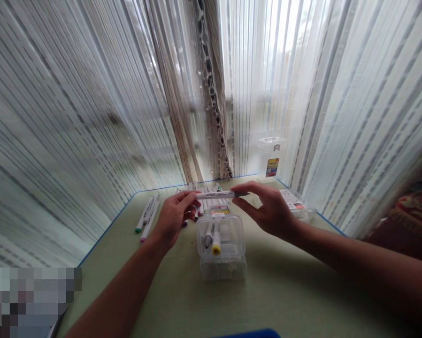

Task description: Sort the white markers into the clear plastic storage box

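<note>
A white marker (214, 195) with a dark grey end lies level in the air, held between both hands. My left hand (177, 213) pinches its left end. The fingers and thumb of my right hand (267, 206) close on the dark end. Just below and nearer to me stands a clear plastic case (223, 268) on the table. Inside it are a marker with a yellow end (216, 244) and one with a grey end (208, 239). Several more white markers (211, 203) lie behind the held one, partly hidden by it and my left hand.
Two markers, green-ended (145, 216) and pink-ended (149, 223), lie left on the pale green table (172, 300). A clear case lid with a yellow label (272, 166) stands at the back right, near a printed sheet in clear plastic (295, 202). Striped string curtains (91, 94) hang behind.
</note>
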`<state>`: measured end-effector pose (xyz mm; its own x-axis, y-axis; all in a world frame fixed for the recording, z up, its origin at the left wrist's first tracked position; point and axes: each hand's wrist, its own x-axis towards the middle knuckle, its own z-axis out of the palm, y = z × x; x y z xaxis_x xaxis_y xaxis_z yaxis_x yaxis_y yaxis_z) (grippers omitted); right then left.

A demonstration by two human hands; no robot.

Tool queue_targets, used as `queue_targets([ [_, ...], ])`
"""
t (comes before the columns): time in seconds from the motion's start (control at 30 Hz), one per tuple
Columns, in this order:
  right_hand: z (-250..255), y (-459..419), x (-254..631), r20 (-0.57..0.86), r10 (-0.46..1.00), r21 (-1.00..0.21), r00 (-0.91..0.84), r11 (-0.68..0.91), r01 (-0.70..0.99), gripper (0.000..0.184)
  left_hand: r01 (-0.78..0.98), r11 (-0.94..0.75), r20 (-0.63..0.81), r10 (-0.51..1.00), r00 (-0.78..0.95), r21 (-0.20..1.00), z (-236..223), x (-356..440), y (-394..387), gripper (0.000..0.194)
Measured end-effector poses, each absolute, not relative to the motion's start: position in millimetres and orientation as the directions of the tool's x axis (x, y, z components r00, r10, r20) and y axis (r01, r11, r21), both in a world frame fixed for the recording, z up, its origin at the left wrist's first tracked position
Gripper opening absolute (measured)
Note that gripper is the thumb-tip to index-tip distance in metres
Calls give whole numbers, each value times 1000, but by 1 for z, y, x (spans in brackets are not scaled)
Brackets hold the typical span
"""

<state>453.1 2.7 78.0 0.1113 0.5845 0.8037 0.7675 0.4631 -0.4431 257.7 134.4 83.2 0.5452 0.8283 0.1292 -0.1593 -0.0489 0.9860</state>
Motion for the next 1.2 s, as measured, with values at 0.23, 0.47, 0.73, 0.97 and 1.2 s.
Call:
queue_targets([
  [0.23,76,6,455,752,634,-530,182,417,739,12,-286,-86,240,790,565,954,86,254,133,27],
  [0.47,75,10,460,675,712,-631,195,420,653,20,-351,-154,337,763,552,924,88,255,130,27],
  [0.73,67,11,460,654,738,-623,164,402,671,20,-384,-156,372,716,591,910,87,252,130,29],
  [0.97,66,12,460,652,751,-553,104,377,743,19,-373,-139,369,648,666,917,90,250,124,26],
  [1.2,66,12,459,718,683,-527,131,410,744,19,-363,-128,342,706,620,923,89,252,130,30],
])
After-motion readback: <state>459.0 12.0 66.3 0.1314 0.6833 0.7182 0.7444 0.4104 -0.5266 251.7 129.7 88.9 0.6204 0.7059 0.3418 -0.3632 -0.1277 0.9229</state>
